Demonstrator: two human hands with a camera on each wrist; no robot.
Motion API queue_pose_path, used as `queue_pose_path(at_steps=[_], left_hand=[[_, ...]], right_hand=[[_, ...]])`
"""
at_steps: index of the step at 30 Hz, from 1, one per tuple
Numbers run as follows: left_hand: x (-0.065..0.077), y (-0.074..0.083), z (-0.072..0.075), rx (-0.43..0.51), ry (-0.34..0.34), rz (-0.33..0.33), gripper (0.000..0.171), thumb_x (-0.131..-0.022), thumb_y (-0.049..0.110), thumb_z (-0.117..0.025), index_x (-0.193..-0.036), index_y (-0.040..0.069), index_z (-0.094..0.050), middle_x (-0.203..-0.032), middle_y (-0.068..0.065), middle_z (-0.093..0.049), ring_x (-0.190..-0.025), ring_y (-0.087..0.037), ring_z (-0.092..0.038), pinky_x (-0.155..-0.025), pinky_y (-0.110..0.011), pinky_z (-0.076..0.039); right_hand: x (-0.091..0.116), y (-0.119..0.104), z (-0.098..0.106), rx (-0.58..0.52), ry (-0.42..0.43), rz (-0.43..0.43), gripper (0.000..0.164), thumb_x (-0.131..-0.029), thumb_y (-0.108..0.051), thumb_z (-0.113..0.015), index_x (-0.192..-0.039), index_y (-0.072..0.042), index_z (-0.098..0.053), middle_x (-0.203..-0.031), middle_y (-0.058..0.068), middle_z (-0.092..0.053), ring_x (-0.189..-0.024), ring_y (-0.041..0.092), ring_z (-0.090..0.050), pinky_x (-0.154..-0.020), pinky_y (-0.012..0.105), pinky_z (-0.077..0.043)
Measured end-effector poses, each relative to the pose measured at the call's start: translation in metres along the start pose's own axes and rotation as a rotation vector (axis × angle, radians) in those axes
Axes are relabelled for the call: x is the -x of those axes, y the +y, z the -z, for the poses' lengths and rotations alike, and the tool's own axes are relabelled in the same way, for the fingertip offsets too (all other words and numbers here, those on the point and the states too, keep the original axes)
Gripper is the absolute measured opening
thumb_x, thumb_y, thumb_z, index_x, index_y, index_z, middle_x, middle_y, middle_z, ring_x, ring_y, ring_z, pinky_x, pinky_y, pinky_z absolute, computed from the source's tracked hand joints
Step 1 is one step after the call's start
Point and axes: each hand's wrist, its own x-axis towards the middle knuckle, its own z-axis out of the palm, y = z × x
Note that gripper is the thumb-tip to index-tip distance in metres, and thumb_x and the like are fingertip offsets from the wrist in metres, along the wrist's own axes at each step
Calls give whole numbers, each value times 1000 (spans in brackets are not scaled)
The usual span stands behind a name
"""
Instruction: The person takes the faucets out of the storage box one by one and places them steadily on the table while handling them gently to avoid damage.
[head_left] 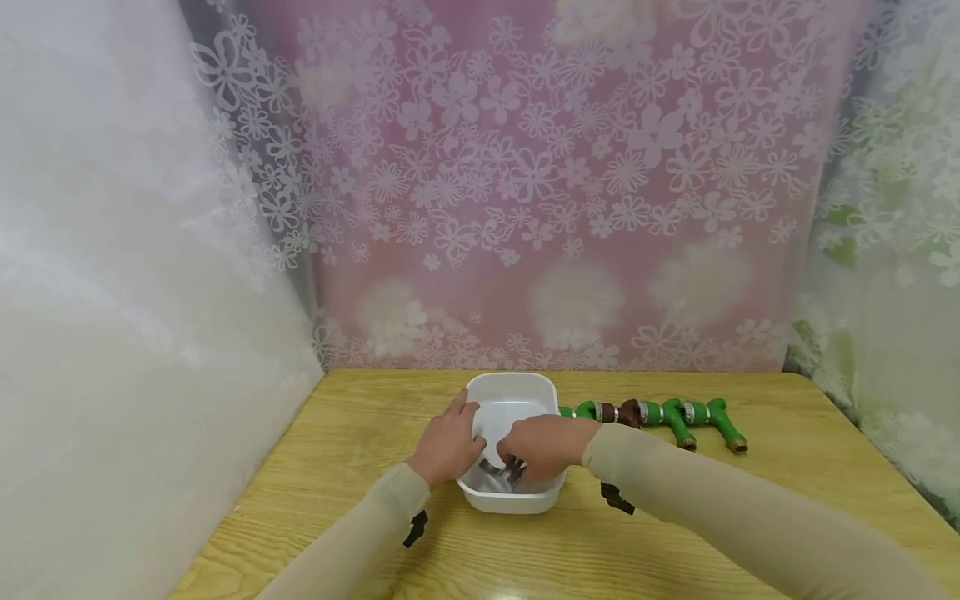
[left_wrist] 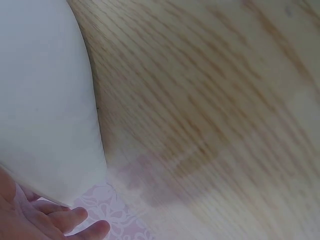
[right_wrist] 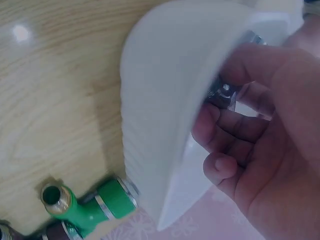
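Note:
A white plastic basin stands on the wooden table. My left hand rests on its left rim with the fingers loosely extended; in the left wrist view those fingertips show beyond the rim. Inside the basin, my right hand pinches a small shiny metal piece between thumb and fingers. Its exact kind is partly hidden by the fingers. Other silvery pieces lie close under the hand at the basin's near end, too blurred to tell apart.
Right of the basin lies a row of angled fittings with silver bands and brass ends, several green and one brown. The nearest green fitting sits against the basin's side. A floral curtain hangs behind the table.

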Motion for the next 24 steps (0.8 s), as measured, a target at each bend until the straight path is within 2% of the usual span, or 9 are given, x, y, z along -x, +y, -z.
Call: queue_pose_path(at_steps=[6,13,17,24], left_hand=[[0,0,0,-4,-3,7,56,-97,30,-58,-145,1,-48,-162,-23,-30,-126,-40,-58,-101,-53,-50],[-2,0,-2,-10,-3,4,57,-98,32,-56,-145,2,-48,-163,-22,-29,-131,-38,-55,-103,-52,-49],[-2,-1,-2,-1,3,8,56,-97,31,-57,-145,3,-48,-162,-22,-29,-126,-39,-58,-101,-52,-50],[0,-1,-2,12,16,7,55,-97,30,-58,-143,2,-50,-162,-22,-31,-125,-40,-59,-102,-52,-50]], right_hand=[[15,4,13,-19,17,0,17,-90,-13,-73,-100,-24,-67,-92,-15,-65,-74,1,-57,-70,23,-49],[34,13,25,-60,25,-50,15,-91,-14,-71,-99,-25,-65,-89,-17,-63,-73,3,-56,-69,25,-48],[45,18,30,-91,34,-64,16,-91,-11,-68,-98,-24,-64,-89,-15,-64,-70,5,-56,-65,26,-47],[69,35,28,-130,77,-81,17,-90,-10,-69,-95,-25,-64,-89,-14,-64,-73,4,-56,-67,26,-47]])
